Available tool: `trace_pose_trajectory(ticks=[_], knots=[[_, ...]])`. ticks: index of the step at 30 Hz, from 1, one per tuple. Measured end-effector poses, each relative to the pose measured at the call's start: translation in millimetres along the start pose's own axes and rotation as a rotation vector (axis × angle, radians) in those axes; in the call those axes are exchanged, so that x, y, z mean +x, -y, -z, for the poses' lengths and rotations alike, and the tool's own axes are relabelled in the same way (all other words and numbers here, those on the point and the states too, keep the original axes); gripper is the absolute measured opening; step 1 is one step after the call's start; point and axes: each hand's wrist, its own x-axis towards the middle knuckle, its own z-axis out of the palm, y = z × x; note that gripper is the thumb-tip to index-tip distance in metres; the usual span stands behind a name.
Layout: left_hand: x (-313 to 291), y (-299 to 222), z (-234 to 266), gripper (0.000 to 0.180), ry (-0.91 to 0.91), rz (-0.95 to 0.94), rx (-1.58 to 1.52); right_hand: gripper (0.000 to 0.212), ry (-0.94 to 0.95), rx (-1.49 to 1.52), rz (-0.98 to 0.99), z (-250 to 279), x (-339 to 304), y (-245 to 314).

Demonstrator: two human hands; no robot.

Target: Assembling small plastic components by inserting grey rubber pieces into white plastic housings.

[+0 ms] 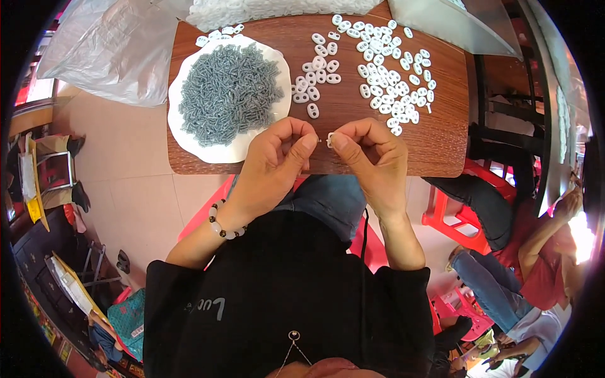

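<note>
My right hand (382,165) pinches a small white oval two-holed piece (329,140) between thumb and forefinger, above the table's near edge. Close to its left, my left hand (277,167) is closed in a pinch, thumb against forefinger. A tiny tip shows at those fingertips, too small to name. Beside my left hand stands a white scalloped plate (175,120) heaped with small grey spring-like pieces (230,91). Beyond my hands lie loose white two-holed pieces: a smaller cluster (319,63) in the middle and a larger spread (384,79) to the right.
The brown wooden table (441,148) has white bulk material (283,6) in a container at its far edge. A clear plastic bag (120,57) hangs at the far left. Right of me are a red stool (450,211) and a seated person (498,283).
</note>
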Motion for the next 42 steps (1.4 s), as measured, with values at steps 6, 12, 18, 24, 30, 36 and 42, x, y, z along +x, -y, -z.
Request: trace_pose_trajectory(ticks=[6, 12, 18, 24, 30, 36, 42], knots=[[-1, 0, 2, 0.017, 0.030, 0.010, 0.022, 0.008, 0.001, -0.060, 0.015, -3, -2, 4], [-2, 2, -1, 0.017, 0.033, 0.019, -0.005, 0.008, -0.004, -0.035, 0.028, -2, -3, 0], [-2, 4, 0, 0.022, 0.008, 0.013, -0.018, 0.008, -0.016, -0.063, 0.037, -3, -3, 2], [-3, 5, 0, 0.023, 0.002, 0.012, -0.002, 0.008, -0.003, -0.091, 0.023, -4, -4, 3], [-4, 5, 0, 0.022, -0.015, 0.009, 0.020, 0.007, -0.013, -0.072, 0.066, -8, -3, 0], [-4, 6, -1, 0.021, -0.048, -0.007, 0.052, 0.007, -0.020, -0.132, 0.085, -9, -5, -1], [-6, 6, -4, 0.021, -0.061, -0.021, 0.070, 0.008, -0.048, -0.134, 0.119, -11, -7, -6]])
